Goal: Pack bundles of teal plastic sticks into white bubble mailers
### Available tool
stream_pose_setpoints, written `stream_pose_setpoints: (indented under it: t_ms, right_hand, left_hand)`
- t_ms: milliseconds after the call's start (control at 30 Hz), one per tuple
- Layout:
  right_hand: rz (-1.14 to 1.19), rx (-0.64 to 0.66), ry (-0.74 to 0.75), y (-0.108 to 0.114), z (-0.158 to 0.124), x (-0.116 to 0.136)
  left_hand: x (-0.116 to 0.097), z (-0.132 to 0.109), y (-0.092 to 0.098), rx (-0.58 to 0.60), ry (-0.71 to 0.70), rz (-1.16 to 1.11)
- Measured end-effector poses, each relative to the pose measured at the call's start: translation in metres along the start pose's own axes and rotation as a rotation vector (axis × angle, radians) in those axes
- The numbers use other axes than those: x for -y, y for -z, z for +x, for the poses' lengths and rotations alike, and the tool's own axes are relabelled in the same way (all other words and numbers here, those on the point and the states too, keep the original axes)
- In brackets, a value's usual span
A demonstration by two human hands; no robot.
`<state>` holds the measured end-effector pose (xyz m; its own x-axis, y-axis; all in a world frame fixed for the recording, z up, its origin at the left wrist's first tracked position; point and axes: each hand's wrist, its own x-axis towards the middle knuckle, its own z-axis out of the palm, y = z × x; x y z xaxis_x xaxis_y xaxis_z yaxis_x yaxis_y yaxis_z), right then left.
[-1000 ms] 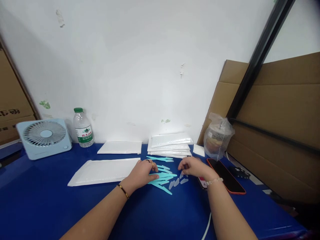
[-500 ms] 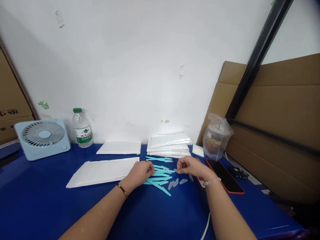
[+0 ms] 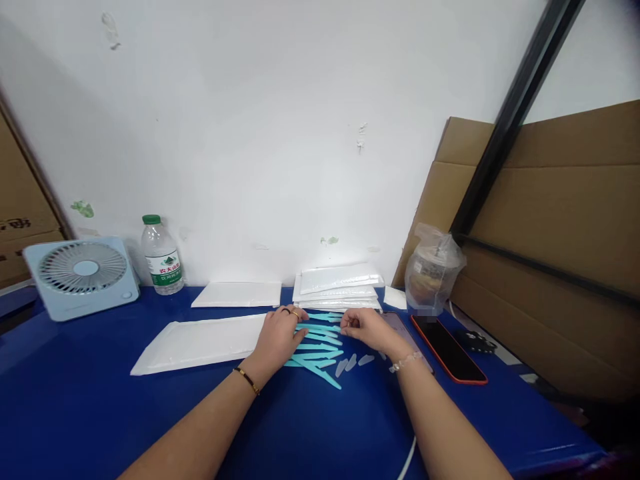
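Several slim teal plastic sticks (image 3: 320, 366), shaped like eyebrow razors, lie in a loose row on the blue table. My left hand (image 3: 281, 333) is over their left ends, thumb and fingers apart around one stick. At the right end of that stick, my right hand (image 3: 367, 328) has its thumb and fingers pinched together; the fingertips partly hide what is between them. Small translucent caps (image 3: 351, 362) are scattered just below my right hand. A white padded envelope (image 3: 200, 343) lies to the left, its right end beneath my left hand.
Another white envelope (image 3: 237, 295) and an envelope stack (image 3: 340, 287) lie by the wall. A fan (image 3: 83, 277) and water bottle (image 3: 164, 260) stand left. To the right are an orange-edged phone (image 3: 450, 350), a bagged cup (image 3: 433, 270), and another phone (image 3: 397, 325) under my right wrist.
Both hands have moved up the row to a farther stick, the right one also leftward. My left thumb and fingers have spread apart. The stick they were at lies on the table.
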<state>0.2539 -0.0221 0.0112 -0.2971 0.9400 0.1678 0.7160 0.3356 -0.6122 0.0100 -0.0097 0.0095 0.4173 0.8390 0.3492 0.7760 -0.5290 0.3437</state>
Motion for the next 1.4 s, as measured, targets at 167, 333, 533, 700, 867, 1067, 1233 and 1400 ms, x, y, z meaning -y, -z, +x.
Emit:
stream_pose_setpoints:
  t_ms: [167, 333, 533, 700, 867, 1067, 1233, 1400]
  right_hand:
    - [-0.097, -0.139, 0.084, -0.009, 0.007, -0.004]
    - [-0.117, -0.044, 0.139, -0.024, 0.015, 0.002]
    - [-0.053, 0.036, 0.219, -0.028, 0.016, 0.008]
    - [-0.017, -0.017, 0.198, 0.001, 0.004, 0.009]
    - [0.022, 0.161, 0.057, 0.032, -0.015, 0.004]
    - [0.016, 0.37, 0.173, 0.01, -0.012, 0.022]
    - [-0.103, 0.437, 0.198, -0.007, -0.011, 0.031]
    - [-0.151, 0.376, 0.152, -0.007, -0.014, 0.035]
  left_hand:
    - [0.015, -0.001, 0.012, 0.154, 0.06, 0.047]
    - [0.022, -0.004, 0.022, 0.303, 0.088, 0.045]
    - [0.024, -0.008, 0.027, 0.438, 0.088, -0.029]
    - [0.021, -0.009, 0.023, 0.385, 0.057, -0.098]
    - [0.012, -0.01, 0.016, 0.424, 0.044, -0.134]
    - [0.016, -0.008, 0.011, 0.408, 0.103, -0.229]
    - [0.025, -0.003, 0.003, 0.317, 0.161, -0.411]
    - [0.027, 0.002, 0.001, 0.245, 0.152, -0.545]
